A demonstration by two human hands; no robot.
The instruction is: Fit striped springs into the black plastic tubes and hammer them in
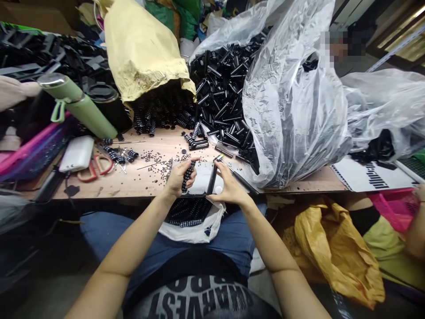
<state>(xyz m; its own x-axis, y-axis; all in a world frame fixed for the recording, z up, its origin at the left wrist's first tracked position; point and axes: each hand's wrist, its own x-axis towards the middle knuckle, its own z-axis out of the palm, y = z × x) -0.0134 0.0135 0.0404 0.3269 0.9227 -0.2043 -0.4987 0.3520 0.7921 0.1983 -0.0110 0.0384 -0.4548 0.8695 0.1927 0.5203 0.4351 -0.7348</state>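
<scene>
The left hand (178, 178) wraps around a black roller (188, 176), which lies against the palm; its surface is ridged and flecked with white. The right hand (229, 184) grasps a smooth black tube (211, 179) between thumb and fingers, near the front edge of the table (128, 186).

The fingers of the left hand (179, 179) hide part of the ridged black piece (188, 178) it grips, and the specks (162, 170) on the table (122, 188) (a dark scatter) are too small to identify. The yellow sack (142, 48) hides the back of the ridged heap (159, 113) at its mouth; the right edge cuts off 1 co-worker's arm (417, 228), and 1 pixelated patch (341, 46) masks what lies behind it.
</scene>
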